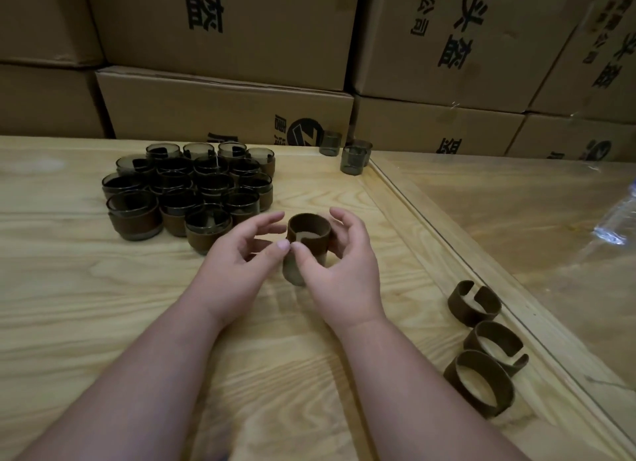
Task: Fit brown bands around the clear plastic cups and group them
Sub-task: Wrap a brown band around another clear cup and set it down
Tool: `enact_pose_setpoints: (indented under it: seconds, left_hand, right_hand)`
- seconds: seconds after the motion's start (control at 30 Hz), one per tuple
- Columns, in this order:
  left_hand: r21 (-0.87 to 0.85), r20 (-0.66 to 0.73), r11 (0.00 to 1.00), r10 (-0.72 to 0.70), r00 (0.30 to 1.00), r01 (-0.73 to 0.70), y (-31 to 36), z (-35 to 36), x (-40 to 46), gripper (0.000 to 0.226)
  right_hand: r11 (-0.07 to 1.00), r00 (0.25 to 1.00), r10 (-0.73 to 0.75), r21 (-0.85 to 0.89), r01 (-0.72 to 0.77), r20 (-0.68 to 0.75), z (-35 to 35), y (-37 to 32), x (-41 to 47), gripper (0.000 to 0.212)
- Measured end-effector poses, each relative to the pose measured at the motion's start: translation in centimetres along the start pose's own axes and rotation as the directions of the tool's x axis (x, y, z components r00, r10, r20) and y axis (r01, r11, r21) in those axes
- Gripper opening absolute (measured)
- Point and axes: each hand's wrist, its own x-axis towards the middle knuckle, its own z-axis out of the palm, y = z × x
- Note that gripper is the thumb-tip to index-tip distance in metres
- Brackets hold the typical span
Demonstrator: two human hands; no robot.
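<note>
At the middle of the wooden table (86, 309) both hands hold one cup with a brown band (308, 231) wrapped round it, lifted slightly off the wood. My left hand (241, 264) pinches the band's near edge with thumb and fingers. My right hand (339, 268) curls round the cup from the right, its thumb beside the left thumb. A cluster of several banded cups (189, 192) stands to the back left. Three bare clear cups (352, 159) stand at the back near the boxes. Three loose brown bands (481, 347) lie at the right.
Stacked cardboard boxes (223, 106) wall off the table's far side. A raised wooden strip (447, 240) runs diagonally at the right, with a glossy surface beyond it. Crumpled clear plastic wrap (616, 219) lies at the far right edge.
</note>
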Motion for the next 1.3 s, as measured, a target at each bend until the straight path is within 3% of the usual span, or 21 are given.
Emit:
enact_pose_setpoints:
  seconds: [0.1,0.37,0.67,0.9,1.03,1.17,1.3]
  left_hand:
    - [-0.073,-0.014,0.997,0.011,1.0,-0.012,0.3,0.1,-0.2,0.047]
    - [-0.169,-0.138,0.986,-0.021,0.99,-0.002,0.0,0.2,0.2,0.05]
    - [-0.042,-0.229,0.998,-0.047,0.972,0.039,0.1,0.5,0.0,0.028]
    - [0.057,-0.224,0.996,-0.054,0.973,0.068,0.4,1.1,-0.5,0.024]
    - [0.085,-0.2,0.992,-0.072,0.977,0.091,0.5,1.2,-0.7,0.027]
    - [0.084,-0.104,0.989,-0.109,0.989,0.118,0.6,0.5,-0.9,0.028]
    - [0.188,-0.064,0.967,-0.162,0.985,0.172,0.5,-0.5,-0.9,0.029]
  right_hand:
    - [1.0,0.999,-0.012,-0.021,0.013,0.037,-0.1,0.2,0.3,0.053]
    - [0.989,0.987,-0.134,-0.049,0.138,0.091,-0.3,0.4,0.9,0.055]
    - [0.994,0.996,-0.093,-0.051,0.093,0.003,0.4,-0.1,0.7,0.052]
    - [0.996,0.997,0.082,0.038,-0.081,-0.001,-0.2,-0.2,0.9,0.039]
    - [0.992,0.994,0.106,0.065,-0.106,-0.009,-0.1,-0.1,0.7,0.037]
    - [0.995,0.995,0.096,0.013,-0.097,0.015,0.1,0.2,0.6,0.04]
    - [0.991,0.994,0.089,-0.111,-0.081,0.065,-0.1,0.5,0.7,0.035]
